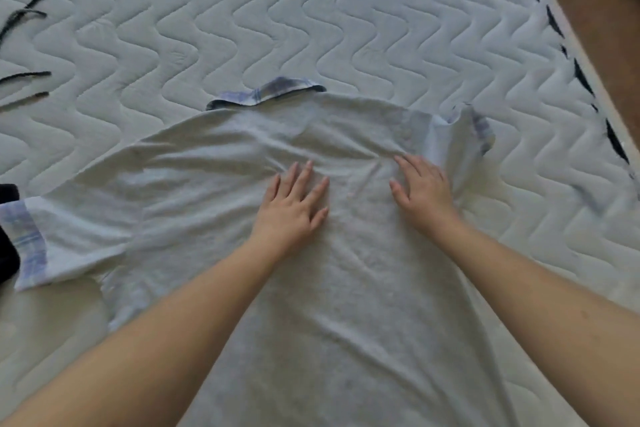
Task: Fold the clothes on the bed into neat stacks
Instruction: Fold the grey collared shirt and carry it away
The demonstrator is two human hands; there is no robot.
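A pale shirt (pixel 311 253) is spread collar-up at mid-mattress (pixel 242 10). It is pressed flat by the left hand (pixel 294 204) and right hand (pixel 424 191), fingers straight and released. The bunched sleeve (pixel 464 139) at 2 o'clock may be creased in if folded unsmoothed.

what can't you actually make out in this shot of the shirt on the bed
- Shirt hem: head view, cut off by the bottom edge.
- Shirt front: face down, hidden against the mattress.
- Dark item at left: cut off by the left edge, kind unclear.
- Cloth under the left hand and right hand: covered by the flat palms.
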